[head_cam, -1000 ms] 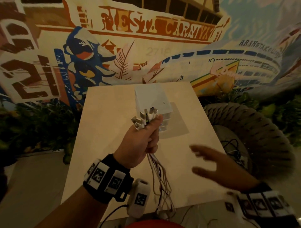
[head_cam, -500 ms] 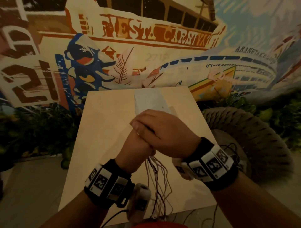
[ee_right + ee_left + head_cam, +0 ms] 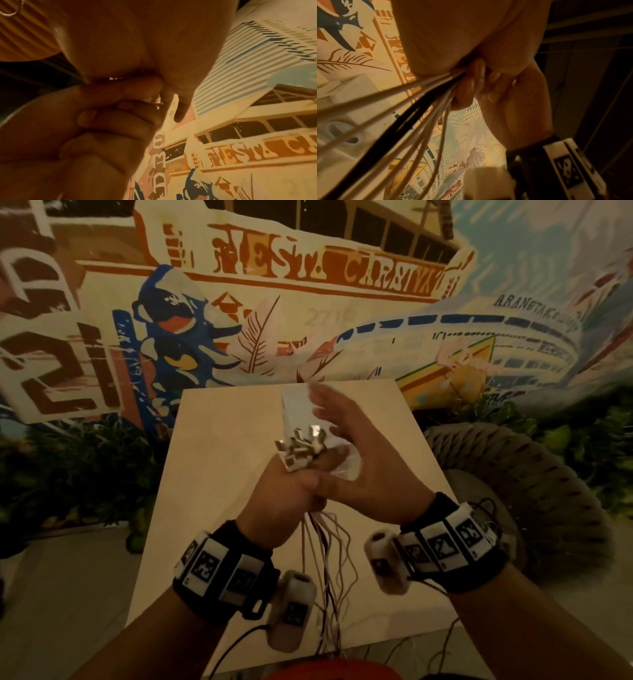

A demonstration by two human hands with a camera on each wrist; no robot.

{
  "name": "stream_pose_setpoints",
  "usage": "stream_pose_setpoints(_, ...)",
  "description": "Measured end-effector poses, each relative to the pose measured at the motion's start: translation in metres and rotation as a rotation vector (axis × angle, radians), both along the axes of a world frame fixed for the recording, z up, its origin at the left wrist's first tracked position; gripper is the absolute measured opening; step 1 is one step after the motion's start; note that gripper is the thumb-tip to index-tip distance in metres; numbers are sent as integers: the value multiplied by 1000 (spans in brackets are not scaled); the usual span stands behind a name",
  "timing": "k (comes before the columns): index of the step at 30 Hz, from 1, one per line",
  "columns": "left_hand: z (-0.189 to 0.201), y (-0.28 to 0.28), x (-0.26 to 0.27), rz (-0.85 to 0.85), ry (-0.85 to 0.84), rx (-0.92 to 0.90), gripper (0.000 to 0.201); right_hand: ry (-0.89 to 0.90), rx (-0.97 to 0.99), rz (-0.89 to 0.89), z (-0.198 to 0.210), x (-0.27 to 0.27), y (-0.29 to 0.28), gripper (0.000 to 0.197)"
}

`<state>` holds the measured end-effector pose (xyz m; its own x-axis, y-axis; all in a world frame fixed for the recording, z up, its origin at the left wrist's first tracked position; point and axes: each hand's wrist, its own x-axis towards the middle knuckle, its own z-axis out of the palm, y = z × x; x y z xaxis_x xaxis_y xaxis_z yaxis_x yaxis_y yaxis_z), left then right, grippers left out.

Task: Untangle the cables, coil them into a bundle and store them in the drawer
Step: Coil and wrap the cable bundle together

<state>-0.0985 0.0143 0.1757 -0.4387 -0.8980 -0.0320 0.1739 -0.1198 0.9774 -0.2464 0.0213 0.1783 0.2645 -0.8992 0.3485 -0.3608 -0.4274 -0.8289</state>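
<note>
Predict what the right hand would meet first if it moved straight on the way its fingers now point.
Probably the white drawer unit: the right hand points its open fingers up and forward across it. Depth is unclear.

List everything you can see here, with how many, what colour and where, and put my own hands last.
cables: one bunch, mostly white with a dark one, plug ends sticking up above the fist, cords hanging below it
drawer unit: one, white, on the table beyond the hands, partly hidden by them
table: one, pale beige, under the hands
woven chair: one, dark, right of the table
plants: green, along the foot of the wall
mural: one, orange, blue and cream, across the back wall
wristbands: two, black with white markers, one on each wrist
left hand: fist gripping the cables
right hand: fingers straight, beside the plug ends
</note>
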Motion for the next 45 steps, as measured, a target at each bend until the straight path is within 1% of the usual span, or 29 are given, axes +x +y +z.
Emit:
stream_pose_setpoints(1,4,-3,1,37,35,43,6,-166,115,35,-6,-2,1,96)
stream_pose_setpoints(2,5,-7,1,84,46,55,12,-305,263,115,-14,-2,2,97)
stream_pose_setpoints(3,5,-11,0,91,27,33,26,-362,419,203,-26,-1,2,91)
stream_pose_setpoints(4,3,-15,0,82,-5,-11,41,-318,558,276,-34,3,2,74)
stream_pose_setpoints(5,4,-16,-1,69,-38,-43,52,-186,659,312,-40,8,3,50)
stream_pose_setpoints(6,6,-18,-1,56,-54,-63,55,-55,711,322,-47,12,3,27)
stream_pose_setpoints(7,6,-20,0,51,-53,-60,54,17,731,311,-54,14,5,21)
stream_pose_setpoints(8,7,-22,1,56,-31,-35,50,21,740,283,-59,14,8,28)
stream_pose_setpoints(9,6,-25,4,57,-1,-4,47,-30,769,245,-64,11,11,33)
stream_pose_setpoints(11,4,-29,11,39,25,41,44,-204,818,216,-67,1,17,38)
stream_pose_setpoints(13,2,-28,16,-17,12,30,40,-341,879,247,-66,-13,22,40)
stream_pose_setpoints(14,1,-27,18,-56,2,8,40,-369,925,260,-64,-17,23,44)
stream_pose_setpoints(15,-1,-27,20,-93,-9,-23,39,-358,956,259,-62,-21,24,47)
stream_pose_setpoints(17,-4,-28,25,-152,-67,-110,38,-269,949,240,-57,-25,24,47)
stream_pose_setpoints(18,-3,-28,26,-160,-137,-174,38,-206,928,225,-54,-26,25,46)
stream_pose_setpoints(20,-2,-29,26,-138,-350,-336,37,-93,880,168,-50,-26,24,47)
stream_pose_setpoints(22,-2,-26,24,-118,-517,-484,33,-42,863,139,-46,-27,20,47)
stream_pose_setpoints(25,-9,-24,20,-143,-652,-658,13,-66,945,147,-39,-32,13,45)
stream_pose_setpoints(26,-13,-27,21,-159,-693,-719,12,-83,974,141,-37,-32,11,46)
stream_pose_setpoints(27,-18,-30,22,-180,-732,-788,14,-104,998,129,-34,-32,8,49)
stream_pose_setpoints(29,-24,-36,22,-212,-797,-905,26,-170,1020,104,-30,-31,4,57)
stream_pose_setpoints(32,-25,-37,22,-220,-929,-1033,43,-296,1050,80,-25,-34,-5,56)
stream_pose_setpoints(34,-23,-32,19,-264,-1045,-1153,41,-311,1110,103,-22,-36,-10,70)
stream_pose_setpoints(36,-20,-25,17,-283,-1176,-1279,36,-264,1150,130,-21,-37,-13,87)
stream_pose_setpoints(37,-17,-22,17,-291,-1273,-1320,42,-238,1157,142,-19,-38,-14,92)
stream_pose_setpoints(39,-12,-19,17,-311,-1441,-1329,52,-184,1162,168,-17,-40,-15,95)
stream_pose_setpoints(41,-10,-19,17,-396,-1504,-1252,50,-132,1156,209,-16,-40,-15,88)
stream_pose_setpoints(43,-13,-20,16,-472,-1456,-1138,40,-46,1111,238,-15,-36,-14,72)
stream_pose_setpoints(45,-12,-19,15,-494,-1403,-1000,39,96,1030,229,-14,-30,-14,56)
